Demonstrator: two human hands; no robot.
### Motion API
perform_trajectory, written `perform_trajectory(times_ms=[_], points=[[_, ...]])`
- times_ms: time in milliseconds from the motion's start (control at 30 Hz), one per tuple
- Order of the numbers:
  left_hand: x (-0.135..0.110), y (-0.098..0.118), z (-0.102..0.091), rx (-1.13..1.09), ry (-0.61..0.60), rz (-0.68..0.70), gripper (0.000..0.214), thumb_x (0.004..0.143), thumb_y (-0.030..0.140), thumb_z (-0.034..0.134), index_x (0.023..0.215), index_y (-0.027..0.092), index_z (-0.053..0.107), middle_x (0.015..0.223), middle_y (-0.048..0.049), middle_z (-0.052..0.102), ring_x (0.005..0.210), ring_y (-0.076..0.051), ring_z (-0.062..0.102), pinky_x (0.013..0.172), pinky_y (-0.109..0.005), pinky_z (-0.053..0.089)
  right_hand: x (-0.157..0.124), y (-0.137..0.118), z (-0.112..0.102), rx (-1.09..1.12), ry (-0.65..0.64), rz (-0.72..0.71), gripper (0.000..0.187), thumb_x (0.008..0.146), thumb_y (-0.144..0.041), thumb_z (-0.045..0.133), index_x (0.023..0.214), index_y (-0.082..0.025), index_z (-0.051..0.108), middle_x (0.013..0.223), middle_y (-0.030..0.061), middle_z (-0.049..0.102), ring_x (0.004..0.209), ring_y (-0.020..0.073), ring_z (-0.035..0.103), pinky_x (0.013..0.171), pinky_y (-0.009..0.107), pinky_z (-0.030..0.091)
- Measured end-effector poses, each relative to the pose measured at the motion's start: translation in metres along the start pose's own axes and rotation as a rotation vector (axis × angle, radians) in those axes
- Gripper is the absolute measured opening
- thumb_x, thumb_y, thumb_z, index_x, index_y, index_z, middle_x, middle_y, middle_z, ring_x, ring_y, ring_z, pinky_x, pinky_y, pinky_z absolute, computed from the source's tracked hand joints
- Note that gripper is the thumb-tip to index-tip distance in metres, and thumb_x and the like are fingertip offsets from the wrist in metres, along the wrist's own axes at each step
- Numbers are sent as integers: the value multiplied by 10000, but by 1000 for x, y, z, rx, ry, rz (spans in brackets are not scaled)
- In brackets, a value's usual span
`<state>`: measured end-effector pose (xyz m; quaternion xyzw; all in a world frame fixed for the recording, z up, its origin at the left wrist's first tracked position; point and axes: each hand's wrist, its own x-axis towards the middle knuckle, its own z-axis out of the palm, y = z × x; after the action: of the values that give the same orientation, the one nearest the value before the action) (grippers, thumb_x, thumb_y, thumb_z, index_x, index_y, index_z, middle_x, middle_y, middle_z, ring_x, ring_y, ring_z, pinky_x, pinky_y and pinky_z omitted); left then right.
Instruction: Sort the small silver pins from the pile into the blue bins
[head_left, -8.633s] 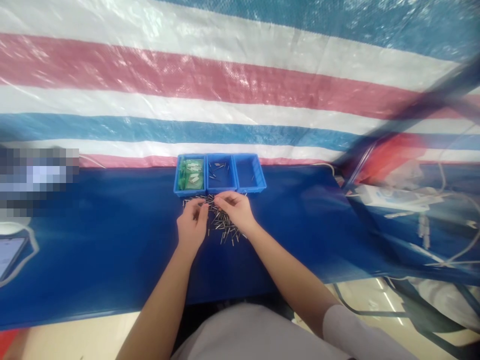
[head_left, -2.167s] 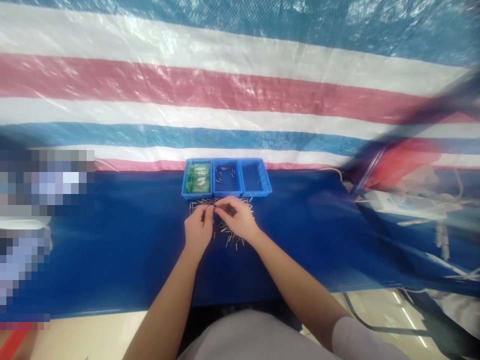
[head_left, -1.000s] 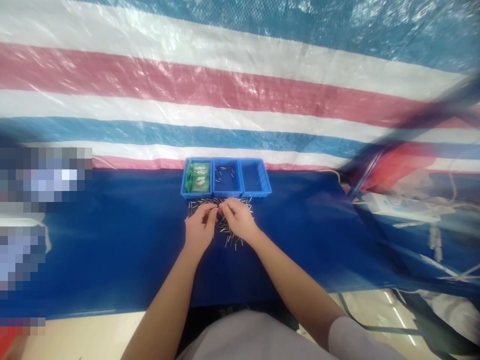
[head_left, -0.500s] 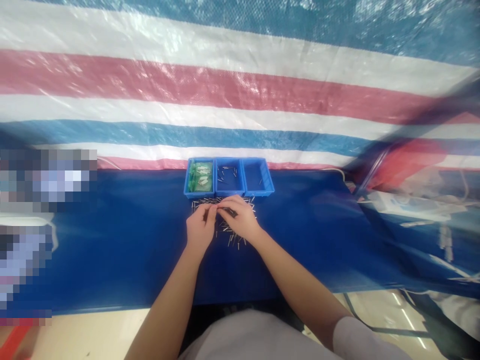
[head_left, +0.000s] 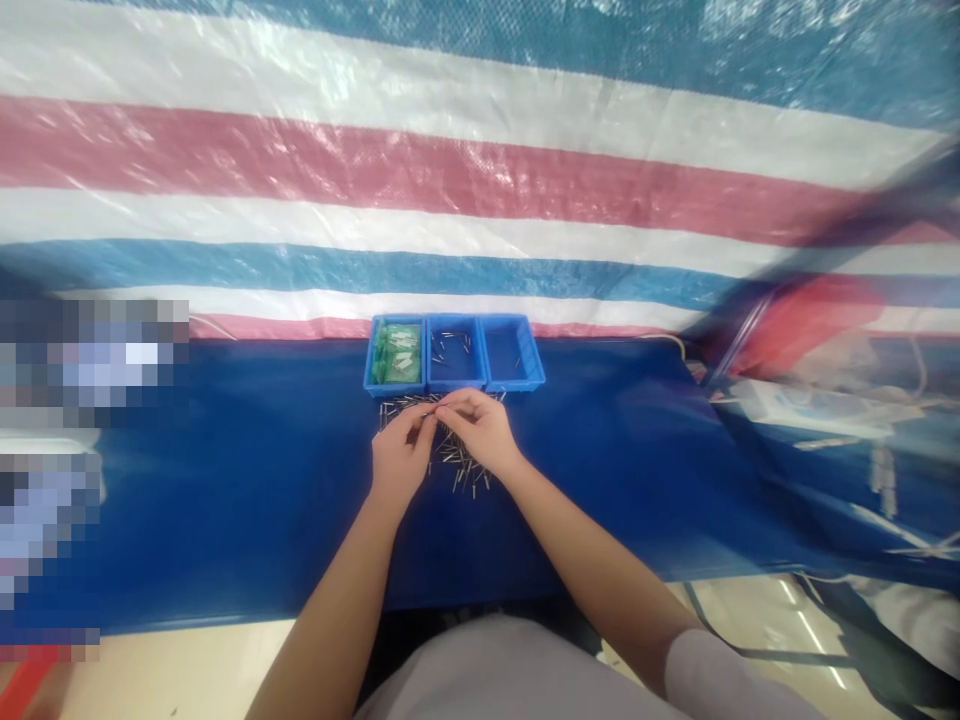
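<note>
The light grey shirt front (head_left: 502,670) of a person fills the near edge, and two bare forearms reach from it over a blue-covered desk (head_left: 225,500). The left hand (head_left: 401,455) and the right hand (head_left: 484,435) meet on the near side of a row of trays. The left hand's grip pinches a thin dark piece (head_left: 428,413), mostly hidden; the right hand's grip is drawn in at the same spot, though one cannot tell whether it holds the piece too. Beneath and around the hands, slender metal pins (head_left: 469,470) lie in a loose heap on the desk, partly covered from view. Just beyond, three blue trays stand side by side: the left tray (head_left: 394,390) contains a green packet (head_left: 385,352) with small white pieces (head_left: 403,360), the middle tray (head_left: 455,373) a few scattered pins, the right tray (head_left: 504,355) a single thin one. Behind everything hangs a plastic sheet (head_left: 375,170) striped red, white and blue.
</note>
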<state>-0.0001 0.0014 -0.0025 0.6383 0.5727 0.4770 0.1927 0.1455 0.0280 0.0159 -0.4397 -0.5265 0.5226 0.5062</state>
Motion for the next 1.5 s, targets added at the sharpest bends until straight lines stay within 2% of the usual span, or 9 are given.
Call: perform_trajectory(times_ms=[200,467,733,867,1067,1300,1500], points=[[1,-2,-1,26,-22,-54,260,942,390,515,1045,209,670,797,-3,702,684,-117,648,716,-235,493,0,-1,0,-75,7,-40,220,764,-377,772,891,-200,742,882,46,763,794,176,714,752,310,587],[0,2,-6,67,-26,-78,320,964,413,465,869,198,682,658,-1,662,656,-127,630,674,-234,465,-2,-5,-1,-148,-10,-73,167,756,-342,774,856,-209,768,868,41,769,778,184,721,746,319,604],[-1,6,-4,-51,-20,-121,299,898,424,592,1123,234,641,684,36,666,635,-112,625,690,-235,480,1,-1,-2,-79,43,-57,163,772,-345,762,842,-198,758,852,40,770,776,184,726,729,313,603],[-1,5,-4,-31,-20,-105,269,913,420,565,1069,224,662,715,22,683,651,-110,642,692,-232,485,2,0,-3,-40,40,-25,202,746,-375,784,846,-201,767,860,40,772,793,188,726,753,325,608],[0,4,-7,22,-29,-109,293,948,425,496,888,205,678,675,9,665,654,-120,634,686,-242,473,0,-4,-1,-38,33,-15,210,724,-388,797,836,-211,775,845,38,773,770,191,728,720,322,612],[-1,6,-3,-50,5,-117,307,893,435,591,1113,228,647,674,32,657,621,-112,621,685,-241,488,2,-3,-3,-3,37,-8,234,723,-412,796,835,-209,768,855,36,773,796,192,730,759,336,620],[0,3,-4,-9,-8,-100,265,917,426,556,1027,219,681,717,12,685,656,-116,646,709,-239,498,1,-3,-3,-2,38,-9,223,724,-391,800,842,-205,770,857,39,773,785,187,730,747,328,619]])
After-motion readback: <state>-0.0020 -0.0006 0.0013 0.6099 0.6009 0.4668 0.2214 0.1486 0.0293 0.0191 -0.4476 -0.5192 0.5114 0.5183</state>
